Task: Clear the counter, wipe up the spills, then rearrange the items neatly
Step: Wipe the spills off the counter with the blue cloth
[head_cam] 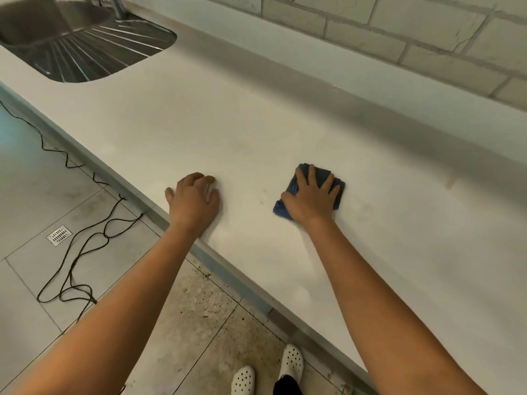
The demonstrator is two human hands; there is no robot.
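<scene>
While the right hand (312,196) presses flat on the folded blue cloth (338,192) mid-bench (256,132), fingers spread, the left hand (194,202) rests loosely curled, empty. Soft, light, likely bunches; best pinched by an edge.

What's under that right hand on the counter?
A folded dark blue cloth lies flat on the white counter, with the right hand pressing on it, fingers spread. The counter beneath the cloth is covered, so any spill there cannot be seen.
</scene>
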